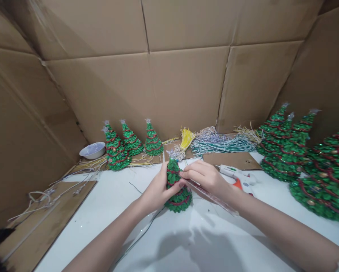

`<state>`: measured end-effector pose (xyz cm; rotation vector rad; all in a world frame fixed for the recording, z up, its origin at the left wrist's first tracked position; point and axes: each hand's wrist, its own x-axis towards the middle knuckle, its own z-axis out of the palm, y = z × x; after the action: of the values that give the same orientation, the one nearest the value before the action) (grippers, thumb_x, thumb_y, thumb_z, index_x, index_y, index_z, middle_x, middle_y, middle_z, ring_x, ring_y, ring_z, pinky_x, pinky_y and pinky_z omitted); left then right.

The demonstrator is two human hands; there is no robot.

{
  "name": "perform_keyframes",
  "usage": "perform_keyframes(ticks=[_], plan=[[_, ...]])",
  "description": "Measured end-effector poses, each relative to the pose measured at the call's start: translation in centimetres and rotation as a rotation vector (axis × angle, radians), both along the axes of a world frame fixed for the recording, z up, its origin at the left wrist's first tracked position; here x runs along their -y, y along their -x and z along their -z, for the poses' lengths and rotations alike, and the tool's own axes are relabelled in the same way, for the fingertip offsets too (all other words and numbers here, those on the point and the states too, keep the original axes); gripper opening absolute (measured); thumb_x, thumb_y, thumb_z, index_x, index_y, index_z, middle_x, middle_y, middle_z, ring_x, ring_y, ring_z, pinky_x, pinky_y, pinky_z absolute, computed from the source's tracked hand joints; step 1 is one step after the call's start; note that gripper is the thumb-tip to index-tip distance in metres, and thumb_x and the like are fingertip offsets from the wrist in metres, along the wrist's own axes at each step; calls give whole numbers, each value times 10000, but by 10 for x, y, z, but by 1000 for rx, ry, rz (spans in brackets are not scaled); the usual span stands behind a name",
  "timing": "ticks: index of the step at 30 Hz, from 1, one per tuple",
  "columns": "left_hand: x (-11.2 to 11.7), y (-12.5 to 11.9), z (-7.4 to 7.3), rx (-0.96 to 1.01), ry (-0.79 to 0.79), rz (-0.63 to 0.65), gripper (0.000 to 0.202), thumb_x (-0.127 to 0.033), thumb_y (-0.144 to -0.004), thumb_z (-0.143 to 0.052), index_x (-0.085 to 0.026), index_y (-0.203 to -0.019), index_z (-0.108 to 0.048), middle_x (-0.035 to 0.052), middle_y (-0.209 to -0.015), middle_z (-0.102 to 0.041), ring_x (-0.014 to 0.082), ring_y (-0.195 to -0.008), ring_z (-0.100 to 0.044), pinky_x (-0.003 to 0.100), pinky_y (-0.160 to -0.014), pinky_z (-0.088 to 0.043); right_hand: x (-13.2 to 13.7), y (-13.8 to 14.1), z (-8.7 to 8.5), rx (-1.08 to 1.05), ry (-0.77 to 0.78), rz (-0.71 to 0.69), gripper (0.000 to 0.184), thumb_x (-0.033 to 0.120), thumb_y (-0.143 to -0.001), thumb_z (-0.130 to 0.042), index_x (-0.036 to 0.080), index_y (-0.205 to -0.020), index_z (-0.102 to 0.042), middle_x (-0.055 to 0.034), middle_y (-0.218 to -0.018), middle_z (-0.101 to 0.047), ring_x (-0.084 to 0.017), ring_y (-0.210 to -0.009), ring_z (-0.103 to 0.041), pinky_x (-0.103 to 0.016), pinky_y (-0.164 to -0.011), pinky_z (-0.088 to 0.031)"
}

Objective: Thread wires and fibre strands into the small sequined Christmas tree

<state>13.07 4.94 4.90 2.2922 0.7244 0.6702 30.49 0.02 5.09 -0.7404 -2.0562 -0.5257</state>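
A small green Christmas tree (pixel 177 200) with red garlands and a clear star on top stands upright on the white table. My left hand (pixel 158 189) is closed around its left side, the thumb lying across the front. At the tree's right side, my right hand (pixel 205 176) has its fingers pinched together against the garland. What the fingertips pinch is too small to make out. Under that hand runs a thin, clear strip with reddish markings (pixel 211 198), partly hidden by the palm and wrist. A thin dark cord (pixel 147 228) trails from the tree's base toward the front.
A white glue gun (pixel 243 180) with an orange trigger lies right. Bundled yellow wires (pixel 187 139) and green wires (pixel 226 145) lie behind. More trees stand left (pixel 117 151) and right (pixel 282 151). A white bowl (pixel 92 152) sits back left; cardboard walls (pixel 186 83) enclose the table.
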Motion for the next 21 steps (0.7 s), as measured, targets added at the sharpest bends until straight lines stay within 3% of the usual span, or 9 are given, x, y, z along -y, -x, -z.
perform_keyframes(ticks=[15, 21], plan=[[3, -1, -7, -18, 14, -38, 335, -375, -814, -501, -189, -1057, -366, 37, -967, -543, 173, -854, -520, 276, -737, -417, -1, 4, 3, -43, 2, 76, 206, 235, -891, -446, 123, -786, -583, -60, -706, -635, -133, -650, -560, -237, -600, -414], [2, 0, -9, -6, 40, -41, 334, -377, -785, -538, -193, -1013, -377, 11, -917, -553, 169, -823, -524, 258, -704, -413, 6, 6, -6, 36, 107, 93, 249, 209, -901, -406, 120, -738, -572, -46, -666, -570, -121, -611, -489, -218, -564, -367]])
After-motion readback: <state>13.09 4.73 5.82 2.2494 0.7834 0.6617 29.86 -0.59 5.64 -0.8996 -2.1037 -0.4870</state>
